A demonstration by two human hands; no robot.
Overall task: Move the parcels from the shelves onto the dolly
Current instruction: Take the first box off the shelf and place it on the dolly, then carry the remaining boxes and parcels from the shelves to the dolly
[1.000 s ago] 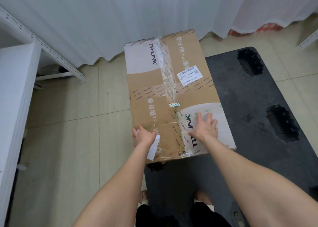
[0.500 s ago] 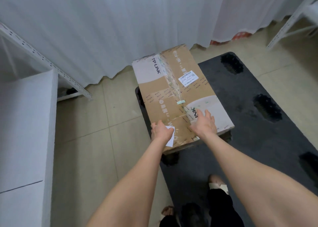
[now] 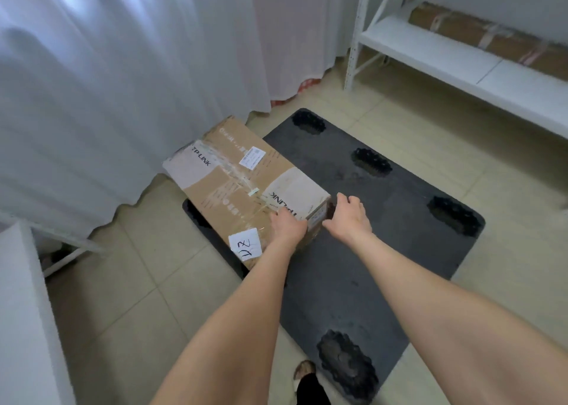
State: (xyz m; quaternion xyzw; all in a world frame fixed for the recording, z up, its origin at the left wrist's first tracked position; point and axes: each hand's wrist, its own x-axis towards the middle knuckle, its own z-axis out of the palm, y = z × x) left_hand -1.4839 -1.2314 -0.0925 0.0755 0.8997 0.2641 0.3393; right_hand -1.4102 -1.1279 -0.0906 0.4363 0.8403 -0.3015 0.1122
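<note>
A long brown TP-LINK cardboard parcel (image 3: 233, 186) lies flat on the left part of the black dolly (image 3: 384, 251), its far end reaching past the dolly toward the curtain. A white handwritten label sits on its near corner. My left hand (image 3: 289, 226) rests on the parcel's near top edge. My right hand (image 3: 350, 217) is at the parcel's near right corner, fingers loosely bent and touching its end face. Another long brown taped parcel (image 3: 491, 38) lies on the white shelf (image 3: 430, 54) at the upper right.
A white curtain (image 3: 123, 82) hangs behind the parcel. A second white shelf unit (image 3: 18, 312) stands at the left edge, its metal leg low on the floor. My foot (image 3: 304, 371) is on the beige tiles beside the dolly's near corner.
The parcel has come down flat onto the dolly. My view swung right, revealing the right shelf. My right hand slid off the top to the parcel's corner; my left hand moved right along the near edge.
</note>
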